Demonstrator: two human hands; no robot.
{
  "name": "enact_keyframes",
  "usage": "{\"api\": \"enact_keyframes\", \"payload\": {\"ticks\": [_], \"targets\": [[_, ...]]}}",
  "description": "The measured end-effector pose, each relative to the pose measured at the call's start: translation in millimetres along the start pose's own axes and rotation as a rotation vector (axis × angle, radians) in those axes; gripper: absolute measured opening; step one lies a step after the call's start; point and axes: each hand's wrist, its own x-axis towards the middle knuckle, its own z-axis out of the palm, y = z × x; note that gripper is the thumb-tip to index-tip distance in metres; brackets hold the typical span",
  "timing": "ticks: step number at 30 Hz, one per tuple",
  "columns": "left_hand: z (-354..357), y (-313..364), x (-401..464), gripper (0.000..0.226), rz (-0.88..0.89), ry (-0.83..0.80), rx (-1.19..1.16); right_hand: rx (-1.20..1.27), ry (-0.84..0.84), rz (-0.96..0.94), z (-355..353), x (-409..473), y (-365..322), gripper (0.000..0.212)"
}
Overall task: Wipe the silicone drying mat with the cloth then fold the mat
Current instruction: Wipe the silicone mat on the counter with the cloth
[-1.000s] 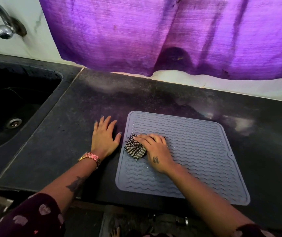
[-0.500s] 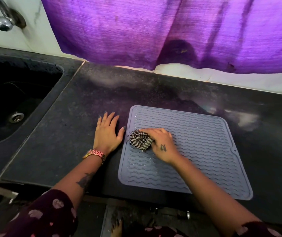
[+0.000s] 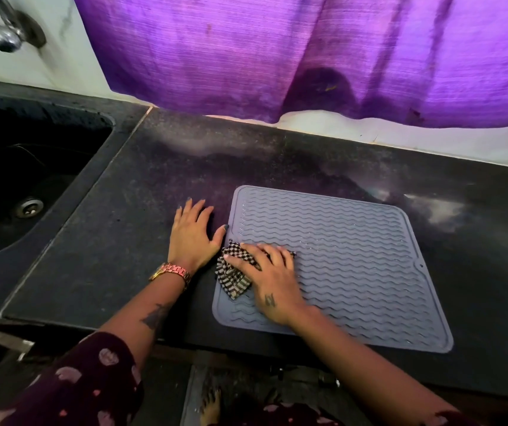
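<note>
Grey mat (image 3: 354, 256), right hand (image 3: 269, 279) pressing cloth (image 3: 231, 276)

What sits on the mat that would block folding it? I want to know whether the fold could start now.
Only the checkered cloth, pressed to the mat near its left edge by the right hand. The left hand lies flat on the counter, its thumb tip at the mat's edge. Nothing else rests on it.

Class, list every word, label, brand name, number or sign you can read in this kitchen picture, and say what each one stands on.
No readable text anywhere.
Right hand: a small dark tattoo mark on its back, too small and blurred to read.
Left forearm: a dark tattoo, a shape, not legible writing.
Mat, cloth, watch: no label or brand shows.
</note>
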Motion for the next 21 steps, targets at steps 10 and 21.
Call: {"api": "enact_keyframes", "payload": {"ticks": [10,21], "targets": [[2,-1,0,0.058,0.001,0.006,0.013,-0.02,0.009,-0.028,1,-14,-11,0.072],[3,-1,-4,0.063,0.006,0.028,0.006,0.008,0.006,-0.019,1,-29,-20,0.069]]}}
